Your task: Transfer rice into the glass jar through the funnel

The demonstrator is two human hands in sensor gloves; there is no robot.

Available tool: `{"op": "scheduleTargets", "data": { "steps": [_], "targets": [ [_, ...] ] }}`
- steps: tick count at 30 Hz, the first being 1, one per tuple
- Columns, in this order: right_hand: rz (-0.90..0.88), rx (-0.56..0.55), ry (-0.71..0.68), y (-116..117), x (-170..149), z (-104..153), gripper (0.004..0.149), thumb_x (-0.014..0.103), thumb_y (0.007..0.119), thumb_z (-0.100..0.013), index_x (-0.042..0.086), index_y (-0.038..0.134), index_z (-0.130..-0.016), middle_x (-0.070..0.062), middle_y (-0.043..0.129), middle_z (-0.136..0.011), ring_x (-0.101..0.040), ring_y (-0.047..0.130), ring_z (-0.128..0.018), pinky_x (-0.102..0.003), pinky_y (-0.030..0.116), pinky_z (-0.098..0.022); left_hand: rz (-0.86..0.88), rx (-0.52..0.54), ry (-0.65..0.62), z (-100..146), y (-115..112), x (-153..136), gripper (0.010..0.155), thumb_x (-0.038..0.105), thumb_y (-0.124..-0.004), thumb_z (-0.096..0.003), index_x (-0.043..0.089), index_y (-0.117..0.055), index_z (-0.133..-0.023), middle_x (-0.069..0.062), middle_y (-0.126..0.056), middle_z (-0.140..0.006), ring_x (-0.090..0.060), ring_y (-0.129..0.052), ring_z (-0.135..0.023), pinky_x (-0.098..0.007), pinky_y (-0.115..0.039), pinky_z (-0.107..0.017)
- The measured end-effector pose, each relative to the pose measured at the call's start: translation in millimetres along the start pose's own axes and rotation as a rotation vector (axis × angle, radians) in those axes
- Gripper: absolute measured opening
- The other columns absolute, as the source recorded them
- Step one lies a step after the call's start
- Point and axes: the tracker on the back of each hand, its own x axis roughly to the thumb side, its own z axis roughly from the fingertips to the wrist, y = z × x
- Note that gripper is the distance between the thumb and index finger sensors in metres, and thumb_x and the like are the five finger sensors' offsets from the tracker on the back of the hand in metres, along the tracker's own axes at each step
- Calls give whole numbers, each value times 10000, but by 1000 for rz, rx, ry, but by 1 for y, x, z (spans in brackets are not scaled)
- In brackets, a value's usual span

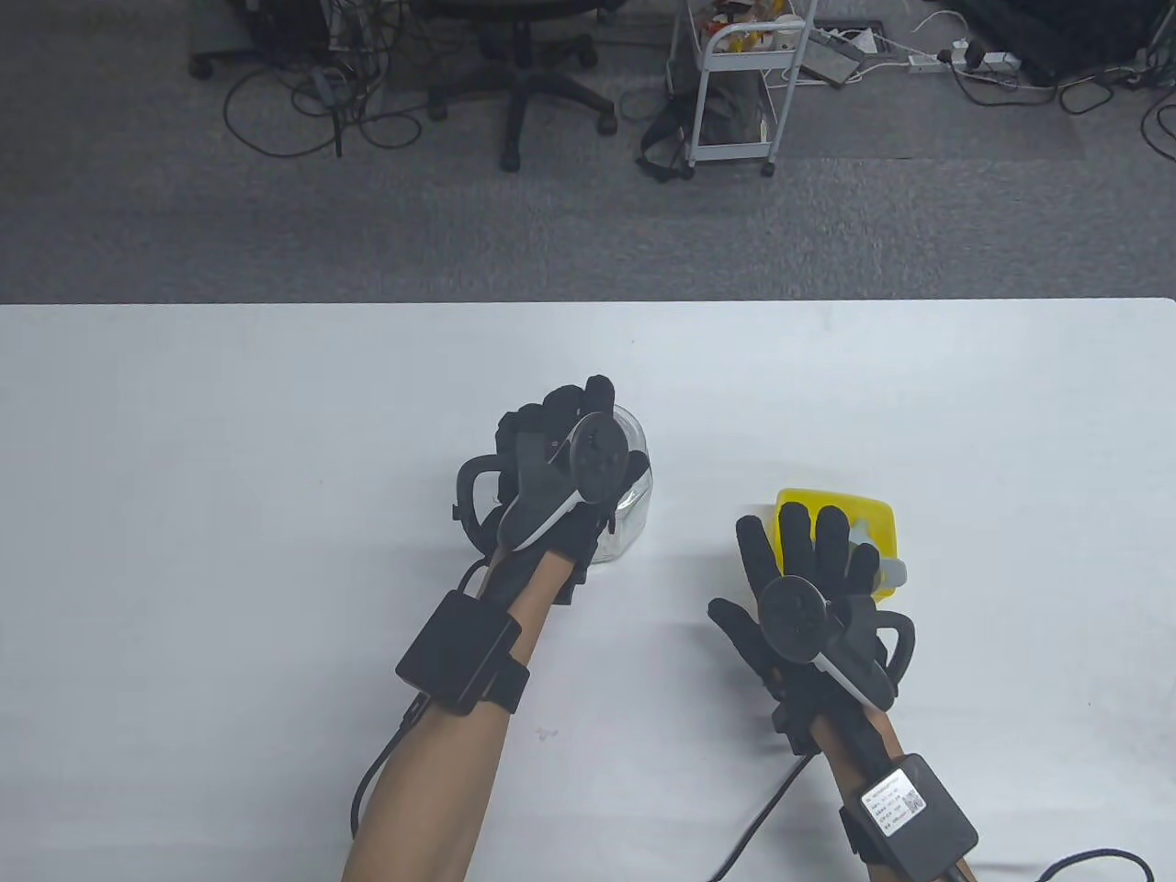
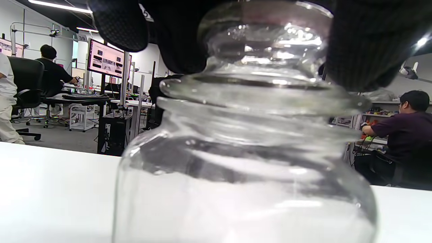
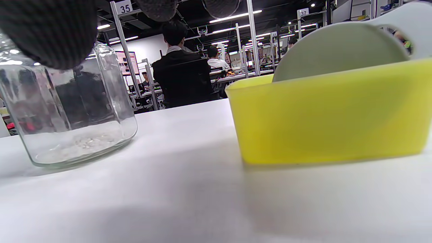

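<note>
A clear glass jar stands mid-table with a glass lid on its mouth. My left hand is over the jar and its fingers grip the lid's knob. A thin layer of rice lies on the jar's bottom. A yellow tub sits to the jar's right with a pale grey funnel leaning inside it. My right hand is open, fingers spread, at the tub's near left edge, holding nothing. The tub's contents are hidden in the right wrist view.
The white table stretches wide to the left and right of both objects. Its far edge borders grey carpet with an office chair and a white trolley. Glove cables trail off the near edge.
</note>
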Motion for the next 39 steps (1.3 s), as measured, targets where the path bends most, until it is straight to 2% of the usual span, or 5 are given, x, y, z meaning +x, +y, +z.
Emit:
{"op": "scheduleTargets", "data": {
  "steps": [10,14,20,30,39],
  "targets": [
    [-8,29,9,1,-2,-1,840,729,680,-345,423,325,-1043,-77,267,-1189,-429,181,-1082,-719,286,-712,-53,-62,14,-3,-6,5,856,685,-869,-470,331,-531,-1172,-67,-645,-1202,-352,-761,-986,-674,-588,-807],
    [-8,38,17,1,-4,-1,855,737,675,-344,426,291,-1041,-78,253,-1190,-431,173,-1080,-720,282,-711,-53,-27,-33,6,-2,-2,952,739,-802,-459,319,-375,-1198,-104,-385,-1298,-412,-532,-1180,-733,-452,-809],
    [-3,44,27,2,-4,-1,856,737,673,-344,424,290,-1042,-80,252,-1189,-431,169,-1080,-721,280,-711,18,-23,-100,35,14,-33,939,748,-768,-475,336,-335,-1199,-101,-282,-1324,-431,-374,-1219,-733,-372,-801],
    [-4,47,43,1,-5,-1,860,735,677,-343,422,284,-1041,-81,243,-1189,-431,163,-1079,-722,275,-711,28,0,-129,91,-17,-77,925,756,-746,-482,342,-326,-1195,-94,-265,-1321,-419,-338,-1215,-731,-365,-788],
    [7,56,49,2,-5,-1,863,738,675,-344,424,275,-1041,-80,238,-1189,-433,162,-1078,-723,277,-709,73,-9,-126,124,-74,-90,937,748,-763,-475,334,-322,-1190,-97,-261,-1314,-426,-342,-1206,-740,-373,-776]
  ]
}}
